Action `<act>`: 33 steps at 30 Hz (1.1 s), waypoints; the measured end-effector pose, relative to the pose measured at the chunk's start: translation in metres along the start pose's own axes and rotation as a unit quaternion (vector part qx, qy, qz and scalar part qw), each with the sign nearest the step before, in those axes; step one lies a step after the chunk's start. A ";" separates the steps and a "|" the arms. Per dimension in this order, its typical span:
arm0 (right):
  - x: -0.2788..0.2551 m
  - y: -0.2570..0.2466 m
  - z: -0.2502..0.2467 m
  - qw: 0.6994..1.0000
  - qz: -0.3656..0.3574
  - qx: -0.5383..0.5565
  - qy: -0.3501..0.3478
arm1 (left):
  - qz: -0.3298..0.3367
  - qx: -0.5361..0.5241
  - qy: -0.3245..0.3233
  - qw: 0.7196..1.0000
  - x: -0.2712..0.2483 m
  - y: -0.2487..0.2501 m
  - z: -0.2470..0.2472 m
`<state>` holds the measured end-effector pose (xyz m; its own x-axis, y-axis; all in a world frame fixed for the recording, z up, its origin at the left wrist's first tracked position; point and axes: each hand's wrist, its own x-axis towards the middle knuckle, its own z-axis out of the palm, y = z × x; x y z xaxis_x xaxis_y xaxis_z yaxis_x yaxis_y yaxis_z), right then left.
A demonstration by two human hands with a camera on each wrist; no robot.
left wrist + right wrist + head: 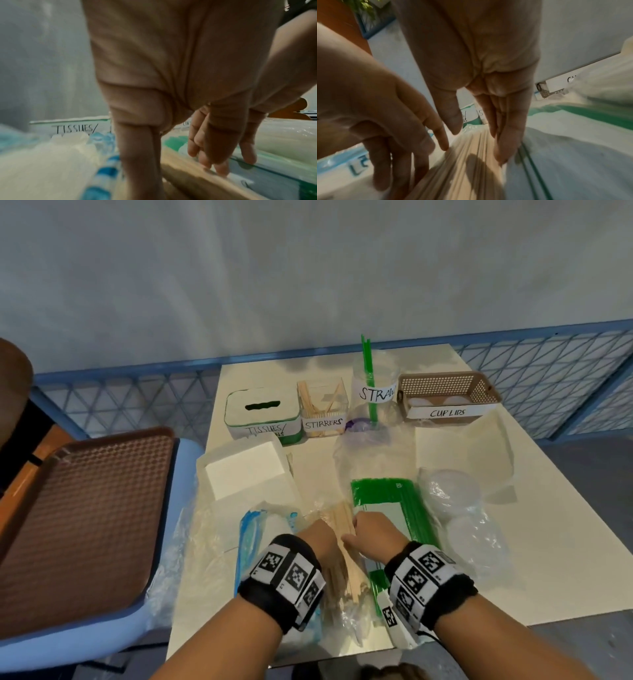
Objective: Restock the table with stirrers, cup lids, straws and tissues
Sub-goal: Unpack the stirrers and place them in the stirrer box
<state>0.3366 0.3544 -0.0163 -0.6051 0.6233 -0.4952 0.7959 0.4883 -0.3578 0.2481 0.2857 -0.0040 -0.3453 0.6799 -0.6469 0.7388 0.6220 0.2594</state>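
A bundle of wooden stirrers (342,549) in a clear plastic bag lies at the table's near edge. My left hand (322,534) flanks its left side and my right hand (363,529) its right side. In the right wrist view the right fingers (505,142) point straight down along the bundle's (462,162) right edge, and a left finger touches its top. Both hands look open, fingers straight. At the back stand the tissues box (262,412), stirrers holder (323,412), straws jar (375,392) and cup lids basket (448,395).
A white tissue stack (246,470) and a blue-printed pack (253,529) lie to the left of the bundle. To its right lie a pack of green straws (387,494) and bagged clear lids (452,491). A brown tray (78,518) rests on a blue chair at the left.
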 end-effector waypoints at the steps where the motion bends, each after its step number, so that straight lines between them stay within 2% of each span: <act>1: 0.002 -0.002 0.003 1.000 0.001 -0.012 -0.013 | -0.018 -0.001 -0.001 1.000 0.002 -0.001 0.003; 3: 0.005 -0.004 0.009 0.999 0.003 -0.017 -0.033 | -0.042 -0.010 0.001 0.999 0.004 -0.006 0.009; 5: 0.008 -0.002 0.017 0.998 0.030 0.013 -0.056 | -0.048 -0.048 0.015 0.998 0.007 -0.009 0.013; 7: 0.009 0.000 0.022 0.995 0.058 0.053 -0.063 | -0.043 -0.083 0.002 0.996 0.010 -0.012 0.014; 11: 0.012 0.004 0.018 0.990 0.041 0.113 -0.075 | -0.033 -0.153 -0.012 0.988 0.006 -0.013 0.007; 13: 0.013 0.006 0.012 0.981 0.036 0.163 -0.097 | -0.067 -0.216 -0.005 0.974 0.008 -0.013 0.008; 14: 0.012 0.007 0.010 0.973 0.046 0.199 -0.106 | -0.090 -0.259 0.001 0.962 0.011 -0.013 0.011; 16: 0.013 0.008 0.009 0.954 0.068 0.271 -0.112 | -0.107 -0.388 0.003 0.915 0.015 -0.010 0.016; 19: 0.023 0.013 0.013 0.920 0.072 0.370 -0.105 | -0.085 -0.582 0.008 0.809 0.012 -0.002 0.018; 20: 0.023 0.012 0.010 0.905 0.067 0.406 -0.107 | -0.071 -0.617 0.006 0.784 0.011 -0.002 0.015; 21: 0.021 0.009 0.004 0.887 0.060 0.445 -0.112 | -0.055 -0.642 0.015 0.764 0.010 -0.002 0.012; 23: 0.023 0.007 -0.008 0.849 0.043 0.510 -0.132 | -0.040 -0.658 0.051 0.750 0.008 -0.001 0.001; 24: 0.025 0.007 -0.013 0.836 0.034 0.530 -0.136 | -0.037 -0.656 0.069 0.751 0.009 -0.001 -0.006; 25: 0.028 0.006 -0.018 0.829 0.028 0.543 -0.134 | -0.031 -0.639 0.092 0.763 0.009 -0.002 -0.012; 27: 0.031 0.003 -0.030 0.812 0.018 0.571 -0.118 | -0.026 -0.578 0.126 0.806 0.014 -0.006 -0.025; 29: 0.034 0.004 -0.040 0.781 0.009 0.613 -0.122 | -0.011 -0.547 0.144 0.825 0.017 -0.009 -0.034; 31: 0.035 0.001 -0.051 0.754 -0.003 0.643 -0.133 | -0.004 -0.557 0.123 0.821 0.021 -0.010 -0.040; 33: 0.038 -0.003 -0.060 0.748 -0.006 0.653 -0.121 | -0.010 -0.596 0.102 0.796 0.024 -0.013 -0.047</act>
<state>0.3103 0.4132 0.0135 -0.7171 0.4172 -0.5583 0.2266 -0.6180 -0.7528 0.2036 0.3122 0.0109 -0.5268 0.6380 -0.5617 -0.3011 0.4779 0.8252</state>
